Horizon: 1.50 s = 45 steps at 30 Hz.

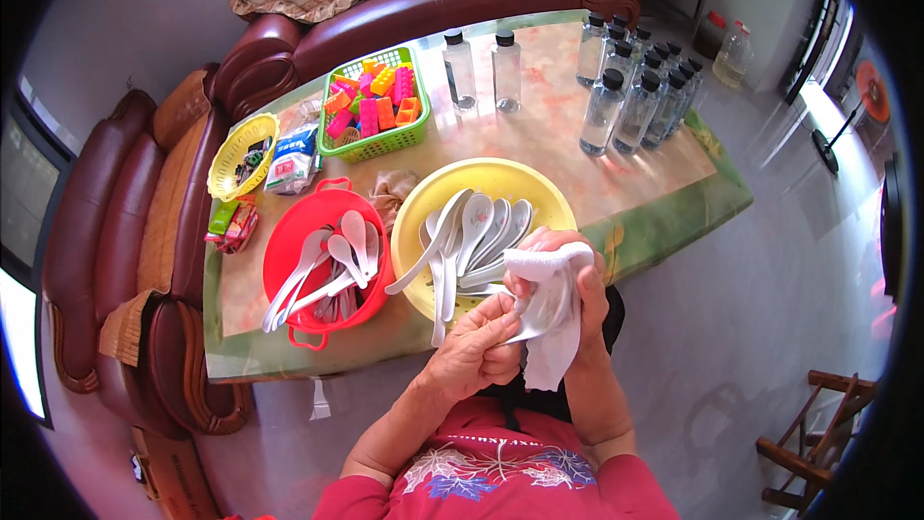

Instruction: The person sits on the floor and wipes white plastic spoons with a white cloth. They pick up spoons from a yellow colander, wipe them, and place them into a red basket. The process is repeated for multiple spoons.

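My left hand point(474, 351) is closed around a white soup spoon point(527, 327), close to my body in front of the table. Folded over that spoon is a white cloth point(551, 354), gripped by my right hand point(591, 300); the cloth hides part of the spoon. Just beyond my hands, a yellow basin point(544, 183) holds several white spoons point(474, 221), lying with their handles toward me and to the left. To its left stands a red colander point(279, 255) with white spoons and ladles point(344, 255) and some metal cutlery in it.
A green basket point(390, 144) of colourful toy bricks point(385, 101) stands farther back, beside a yellow basket point(231, 156) and a white packet point(292, 162). Several clear black-capped bottles point(603, 114) crowd the table's point(664, 231) far right. Dark red sofas point(433, 2) line the back and left.
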Motion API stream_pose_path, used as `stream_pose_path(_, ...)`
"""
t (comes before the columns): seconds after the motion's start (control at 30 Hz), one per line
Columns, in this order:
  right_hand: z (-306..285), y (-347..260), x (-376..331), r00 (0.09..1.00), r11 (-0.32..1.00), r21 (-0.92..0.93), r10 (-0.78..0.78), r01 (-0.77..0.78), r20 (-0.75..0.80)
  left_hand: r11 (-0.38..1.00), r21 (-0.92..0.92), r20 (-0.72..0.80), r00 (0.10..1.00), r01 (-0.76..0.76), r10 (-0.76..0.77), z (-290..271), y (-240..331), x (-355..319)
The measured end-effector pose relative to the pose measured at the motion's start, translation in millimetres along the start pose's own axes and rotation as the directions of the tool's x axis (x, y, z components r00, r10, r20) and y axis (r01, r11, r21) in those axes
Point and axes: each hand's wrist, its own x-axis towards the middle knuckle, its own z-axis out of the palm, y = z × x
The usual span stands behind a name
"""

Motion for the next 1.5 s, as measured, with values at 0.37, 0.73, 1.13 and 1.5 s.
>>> stream_pose_path(0.37, 14.3, -9.0, 11.7, 0.926, 0.941, -0.257, 0.12, -0.221, -0.357, 0.643, 0.697, -0.08, 0.856, -0.318, 0.51, 4.6, -17.4, 2.1)
stream_pose_path(0.73, 16.1, 13.7, -24.1, 0.885, 0.078, -0.887, -0.158, 0.454, 0.439, 0.816, 0.402, -0.349, 0.754, -0.416, 0.557, -6.1, -9.0, 13.5)
stream_pose_path(1.13, 15.3, 3.1, 17.9, 0.919, 0.922, -0.254, 0.195, -0.291, -0.344, 0.852, 0.302, -0.134, 0.866, -0.427, 0.481, -15.9, -10.3, 4.2)
stream_pose_path(1.5, 20.9, 23.7, -28.9, 0.965, 0.424, -0.87, -0.041, 0.252, 0.259, 0.701, 0.496, -0.26, 0.683, -0.512, 0.683, -21.7, -0.8, 20.5)
